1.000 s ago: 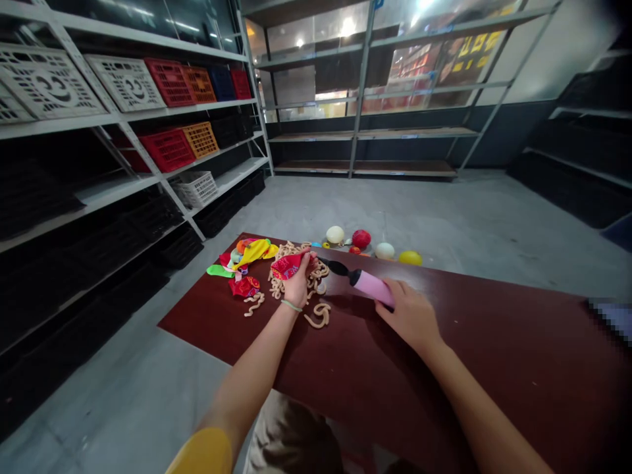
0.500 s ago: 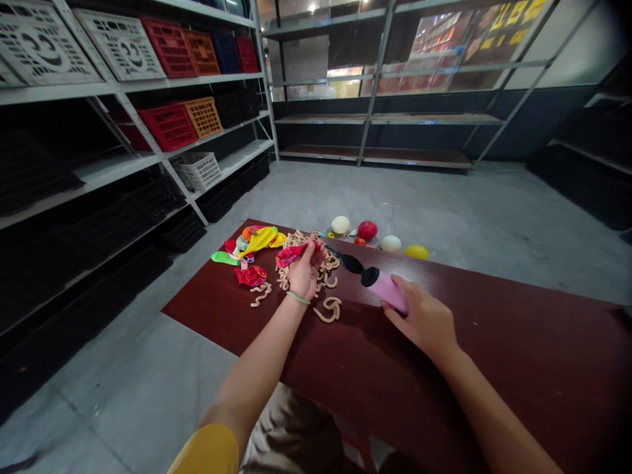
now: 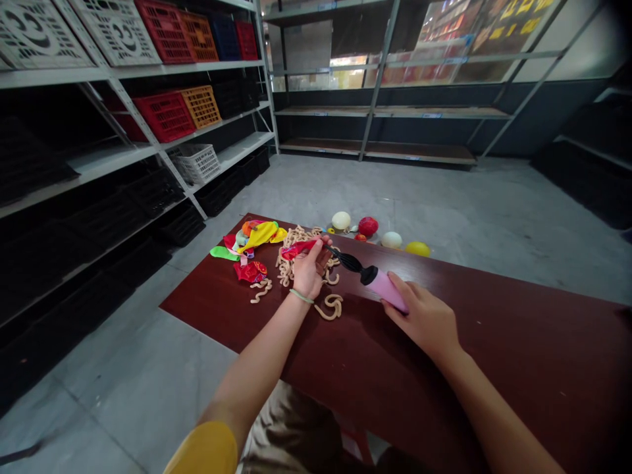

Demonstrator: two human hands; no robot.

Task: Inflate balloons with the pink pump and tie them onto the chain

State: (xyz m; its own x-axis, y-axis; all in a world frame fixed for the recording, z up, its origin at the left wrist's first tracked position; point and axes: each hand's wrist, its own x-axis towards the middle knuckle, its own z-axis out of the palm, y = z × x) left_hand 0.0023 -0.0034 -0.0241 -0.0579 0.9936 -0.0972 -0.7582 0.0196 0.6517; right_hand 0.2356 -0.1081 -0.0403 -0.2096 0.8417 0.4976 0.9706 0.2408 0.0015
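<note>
My left hand (image 3: 310, 270) pinches a limp red balloon (image 3: 297, 249) at its neck, over the pile of beige twisted strips. The black nozzle of a pink balloon pump (image 3: 382, 288) reaches to my left fingertips; whether its tip sits inside the balloon's neck cannot be made out. Wrapped round the pink barrel is my right hand (image 3: 425, 321). Beige curly strips (image 3: 332, 307) lie beside my left wrist, and more are heaped behind that hand. Left of them are a patterned red balloon (image 3: 251, 271) and several flat balloons, among them a yellow one (image 3: 261, 236) and a green one (image 3: 224, 253).
The dark red table (image 3: 474, 342) runs off to the right. Beyond its far edge lie inflated balloons: white (image 3: 341, 221), red (image 3: 368, 226) and yellow (image 3: 417, 249). Metal shelves with crates (image 3: 165, 116) stand at left, and another rack (image 3: 439, 113) stands at the back.
My left hand has shifted slightly, and the red balloon now points more straight to the left, in line with the nozzle. My right hand keeps its hold on the pump. The view has tilted a little.
</note>
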